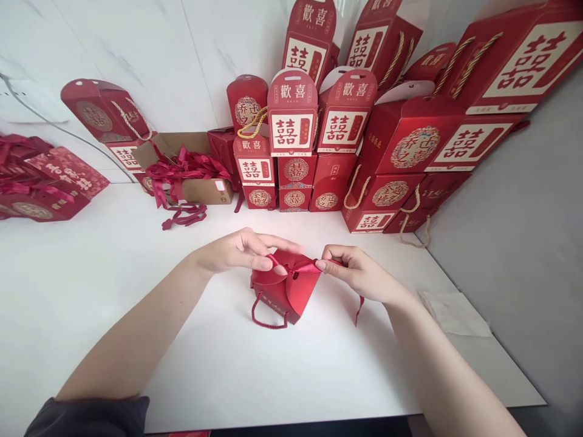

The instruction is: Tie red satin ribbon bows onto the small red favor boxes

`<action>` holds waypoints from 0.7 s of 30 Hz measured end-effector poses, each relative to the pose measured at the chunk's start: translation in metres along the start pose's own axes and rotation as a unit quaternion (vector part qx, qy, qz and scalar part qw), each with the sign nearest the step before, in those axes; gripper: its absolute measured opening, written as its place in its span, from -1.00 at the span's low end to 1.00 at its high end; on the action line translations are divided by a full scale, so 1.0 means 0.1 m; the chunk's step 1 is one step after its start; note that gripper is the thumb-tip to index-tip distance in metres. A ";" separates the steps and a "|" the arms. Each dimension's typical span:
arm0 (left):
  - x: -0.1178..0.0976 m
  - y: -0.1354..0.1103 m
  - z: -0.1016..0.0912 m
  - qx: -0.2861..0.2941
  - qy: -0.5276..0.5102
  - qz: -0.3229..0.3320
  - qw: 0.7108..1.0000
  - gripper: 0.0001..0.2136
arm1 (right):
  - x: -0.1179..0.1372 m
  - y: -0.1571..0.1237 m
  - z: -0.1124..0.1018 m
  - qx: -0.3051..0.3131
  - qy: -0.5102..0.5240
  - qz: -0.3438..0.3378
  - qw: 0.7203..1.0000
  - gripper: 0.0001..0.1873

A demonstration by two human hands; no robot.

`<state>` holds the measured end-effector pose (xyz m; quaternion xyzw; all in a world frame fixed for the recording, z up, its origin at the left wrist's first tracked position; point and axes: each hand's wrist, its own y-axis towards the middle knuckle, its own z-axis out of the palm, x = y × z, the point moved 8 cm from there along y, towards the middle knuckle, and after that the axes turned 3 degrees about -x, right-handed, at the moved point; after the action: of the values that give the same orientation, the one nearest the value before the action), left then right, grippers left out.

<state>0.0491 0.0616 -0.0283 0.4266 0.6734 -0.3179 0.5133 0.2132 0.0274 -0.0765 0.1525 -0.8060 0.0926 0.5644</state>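
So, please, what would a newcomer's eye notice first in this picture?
Probably the red gift box on the white table, with the left hand and right hand holding a satin ribbon over its top. Behind it, stacked red boxes, many with double-happiness characters, crowd the back right; left of them, an open cardboard box is heaped with crimson ribbons.

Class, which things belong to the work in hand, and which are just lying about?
In use:
small red box
red ribbon, pinched by the right hand, touched by the left hand

Lying about:
ribbon-filled carton, perhaps supplies
stacked red boxes
white sheet
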 end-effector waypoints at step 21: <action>0.15 0.12 0.10 -0.122 0.150 -0.076 0.978 -0.79 | 0.32 -0.06 0.10 0.003 0.106 -0.132 0.985 -0.83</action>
<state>0.0622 0.0613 -0.0453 0.3508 0.8068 -0.2038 0.4294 0.1965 0.0138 -0.0505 0.2490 -0.7140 0.0351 0.6535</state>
